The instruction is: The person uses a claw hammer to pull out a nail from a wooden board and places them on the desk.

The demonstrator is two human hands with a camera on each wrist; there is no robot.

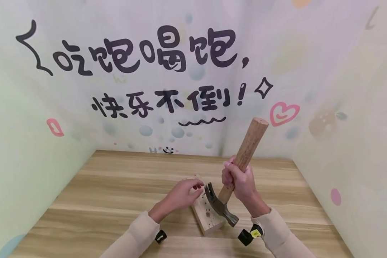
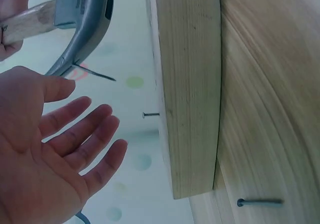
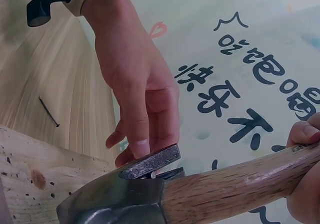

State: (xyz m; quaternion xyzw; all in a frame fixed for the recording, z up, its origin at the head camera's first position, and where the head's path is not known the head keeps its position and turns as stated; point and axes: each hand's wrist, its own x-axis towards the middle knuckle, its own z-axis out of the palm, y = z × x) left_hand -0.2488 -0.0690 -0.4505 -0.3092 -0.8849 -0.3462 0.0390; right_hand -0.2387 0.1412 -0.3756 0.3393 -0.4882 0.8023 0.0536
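Note:
A claw hammer (image 1: 222, 207) with a wooden handle is held in my right hand (image 1: 240, 179), its head low and the handle's end pointing up. The fingers wrap the handle partway along. In the left wrist view a slightly bent nail (image 2: 95, 73) sticks out of the hammer's claw. My left hand (image 1: 182, 195) hovers beside the claw, fingers loosely bent and holding nothing; its thumb is close to the claw. Below both hands lies a wooden block (image 1: 206, 220) dotted with holes and a dark knot. One nail (image 2: 151, 115) stands in the block's face.
A loose nail (image 2: 260, 202) lies on the wood-grain table (image 1: 116, 186) beside the block. Printed cloth walls (image 1: 148, 136) with dark lettering enclose the table at the back and sides. Each wrist wears a small black camera (image 1: 160, 236).

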